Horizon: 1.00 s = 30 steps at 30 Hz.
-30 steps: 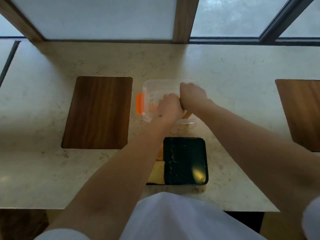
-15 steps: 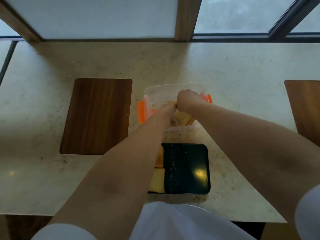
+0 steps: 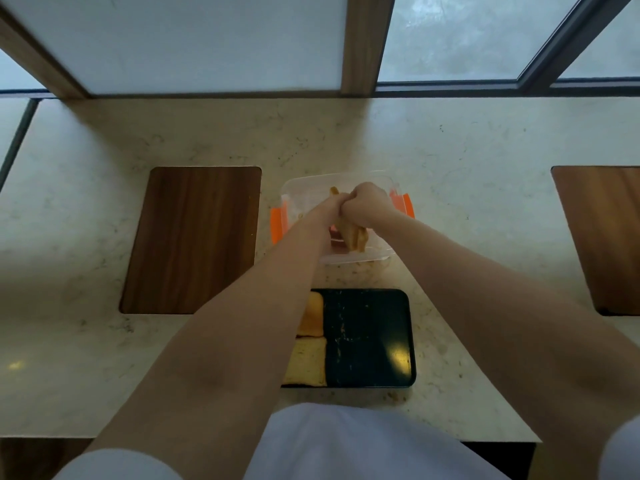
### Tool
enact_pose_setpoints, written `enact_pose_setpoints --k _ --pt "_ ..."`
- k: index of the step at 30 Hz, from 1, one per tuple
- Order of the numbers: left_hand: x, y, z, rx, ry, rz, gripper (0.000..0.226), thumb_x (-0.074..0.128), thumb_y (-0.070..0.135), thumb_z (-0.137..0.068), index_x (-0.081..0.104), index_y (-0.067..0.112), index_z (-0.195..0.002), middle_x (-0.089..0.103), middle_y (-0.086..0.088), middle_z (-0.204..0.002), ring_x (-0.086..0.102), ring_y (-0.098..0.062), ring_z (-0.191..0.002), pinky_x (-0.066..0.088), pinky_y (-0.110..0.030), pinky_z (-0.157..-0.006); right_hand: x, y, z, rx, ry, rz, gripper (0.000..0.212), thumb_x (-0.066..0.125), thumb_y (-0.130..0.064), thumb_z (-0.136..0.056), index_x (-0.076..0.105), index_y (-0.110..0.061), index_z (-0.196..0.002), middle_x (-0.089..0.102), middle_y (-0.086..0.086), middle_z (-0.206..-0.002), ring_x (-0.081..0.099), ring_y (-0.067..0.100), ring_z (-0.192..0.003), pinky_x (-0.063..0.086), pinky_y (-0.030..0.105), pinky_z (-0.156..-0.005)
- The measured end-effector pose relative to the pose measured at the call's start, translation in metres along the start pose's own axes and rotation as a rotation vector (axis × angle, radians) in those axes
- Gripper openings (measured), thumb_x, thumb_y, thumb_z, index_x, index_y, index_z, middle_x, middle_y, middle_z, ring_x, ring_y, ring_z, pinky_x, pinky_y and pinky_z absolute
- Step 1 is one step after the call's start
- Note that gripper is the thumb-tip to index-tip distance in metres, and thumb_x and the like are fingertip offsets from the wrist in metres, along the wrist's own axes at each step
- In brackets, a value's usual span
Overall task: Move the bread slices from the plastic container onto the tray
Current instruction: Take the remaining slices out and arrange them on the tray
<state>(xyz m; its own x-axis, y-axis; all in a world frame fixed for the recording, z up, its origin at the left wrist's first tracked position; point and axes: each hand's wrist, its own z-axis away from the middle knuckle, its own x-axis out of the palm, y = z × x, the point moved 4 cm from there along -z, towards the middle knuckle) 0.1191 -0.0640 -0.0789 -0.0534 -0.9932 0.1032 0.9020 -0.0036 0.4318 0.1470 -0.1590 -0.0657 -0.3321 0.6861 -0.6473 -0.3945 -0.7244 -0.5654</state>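
a: count entry. one clear plastic container (image 3: pixel 375 255) on the counter (image 3: pixel 450 161), at 12 o'clock from the tray (image 3: pixel 377 341). two orange clips (image 3: pixel 278 224) show, one on its 9 o'clock side, one on its 3 o'clock side.

b: bread?

a: two slices on the tray (image 3: pixel 308 348), flat, one at 12 o'clock of the other, touching, both along the tray's 9 o'clock edge and partly under the left forearm. the rest of the black tray holds only crumbs. inside the container, a bunch of slices (image 3: pixel 353 237) stands on edge; i cannot count them.

b: hands?

a: right hand (image 3: pixel 367 206) is clenched around the top of that bunch, above the container's middle. left hand (image 3: pixel 334 206) presses against the right at its 9 o'clock; whether it grasps bread i cannot tell, its fingers are hidden.

b: other items?

a: two dark wood panels set in the counter, one (image 3: pixel 194 237) at 9 o'clock of the container, one (image 3: pixel 602 237) at 3 o'clock, cut by the frame. white sleeves at the bottom edge.

b: labels, writing?

a: none readable on container, tray or counter.
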Motion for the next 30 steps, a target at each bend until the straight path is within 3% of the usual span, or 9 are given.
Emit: enact_pose_setpoints --k 3,6,10,12,15,17,21,26,30 --pt "-0.003 -0.001 0.024 0.163 -0.021 0.077 0.047 0.073 0.043 -0.083 0.066 0.007 -0.112 0.071 -0.018 -0.109 0.068 -0.033 -0.103 0.054 -0.048 -0.096 -0.017 -0.006 0.029 -0.120 0.068 -0.136 0.026 0.064 -0.011 -0.082 0.066 -0.012 -0.109 0.064 -0.004 -0.084 0.059 0.006 -0.076 0.046 0.020 -0.059" --pt "-0.008 -0.011 0.047 0.327 -0.031 0.052 0.046 0.080 0.043 -0.076 0.072 0.012 -0.109 0.075 -0.014 -0.107 0.070 -0.032 -0.100 0.054 -0.049 -0.096 -0.031 -0.007 0.067 -0.235 0.098 -0.285 0.031 0.068 -0.015 -0.080 0.066 -0.015 -0.112 0.068 -0.006 -0.091 0.065 0.007 -0.085 0.050 0.020 -0.065" --pt "-0.012 -0.039 0.074 0.411 -0.039 -0.027 0.049 0.079 0.051 -0.073 0.075 0.014 -0.104 0.078 -0.009 -0.100 0.071 -0.030 -0.098 0.053 -0.048 -0.097 -0.030 0.002 0.115 -0.295 0.084 -0.366 0.035 0.072 -0.014 -0.080 0.064 -0.017 -0.114 0.068 -0.010 -0.095 0.066 0.002 -0.084 0.047 0.007 -0.055" --pt "-0.014 -0.056 0.084 0.412 -0.079 -0.041 0.048 0.079 0.051 -0.073 0.076 0.015 -0.105 0.077 -0.010 -0.103 0.071 -0.031 -0.100 0.053 -0.049 -0.097 -0.024 0.008 0.135 -0.330 0.057 -0.329 0.036 0.074 -0.020 -0.081 0.061 -0.020 -0.115 0.066 -0.010 -0.098 0.066 0.004 -0.089 0.051 0.012 -0.065" --pt "-0.019 -0.083 0.096 0.427 -0.172 -0.041 0.048 0.079 0.048 -0.076 0.073 0.016 -0.110 0.077 -0.008 -0.103 0.073 -0.028 -0.097 0.055 -0.048 -0.093 -0.009 0.022 0.159 -0.340 -0.037 -0.303 0.043 0.074 -0.037 -0.080 0.061 -0.022 -0.118 0.066 -0.009 -0.106 0.065 0.010 -0.098 0.057 0.032 -0.084" --pt "-0.024 -0.101 0.102 0.410 -0.192 -0.050 0.049 0.079 0.049 -0.077 0.071 0.014 -0.110 0.078 -0.005 -0.094 0.074 -0.024 -0.089 0.055 -0.044 -0.088 0.001 0.038 0.171 -0.316 -0.077 -0.344 0.049 0.073 -0.049 -0.078 0.063 -0.026 -0.120 0.067 -0.009 -0.113 0.064 0.012 -0.106 0.055 0.041 -0.093" --pt "-0.030 -0.132 0.107 0.364 -0.227 -0.074 0.036 0.078 0.048 -0.080 0.076 0.019 -0.101 0.075 -0.002 -0.089 0.072 -0.022 -0.085 0.055 -0.038 -0.077 0.027 0.073 0.187 -0.156 -0.241 -0.467 0.073 0.079 -0.063 -0.071 0.056 -0.031 -0.132 0.061 -0.011 -0.133 0.061 0.009 -0.118 0.050 0.044 -0.103" --pt "-0.033 -0.156 0.104 0.318 -0.245 -0.125 0.047 0.078 0.049 -0.080 0.074 0.015 -0.113 0.074 -0.011 -0.114 0.069 -0.030 -0.106 0.052 -0.047 -0.097 0.056 0.097 0.199 -0.055 -0.418 -0.667 0.060 0.083 -0.043 -0.080 0.056 -0.024 -0.130 0.070 -0.001 -0.126 0.072 0.016 -0.107 0.056 0.046 -0.099" --pt "-0.037 -0.172 0.098 0.254 -0.245 -0.127 0.055 0.085 0.053 -0.067 0.077 0.014 -0.105 0.075 -0.010 -0.103 0.070 -0.030 -0.102 0.048 -0.049 -0.102 0.066 0.112 0.202 0.031 -0.419 -0.668 0.065 0.082 -0.046 -0.079 0.055 -0.024 -0.133 0.071 -0.002 -0.124 0.070 0.014 -0.110 0.053 0.044 -0.100"
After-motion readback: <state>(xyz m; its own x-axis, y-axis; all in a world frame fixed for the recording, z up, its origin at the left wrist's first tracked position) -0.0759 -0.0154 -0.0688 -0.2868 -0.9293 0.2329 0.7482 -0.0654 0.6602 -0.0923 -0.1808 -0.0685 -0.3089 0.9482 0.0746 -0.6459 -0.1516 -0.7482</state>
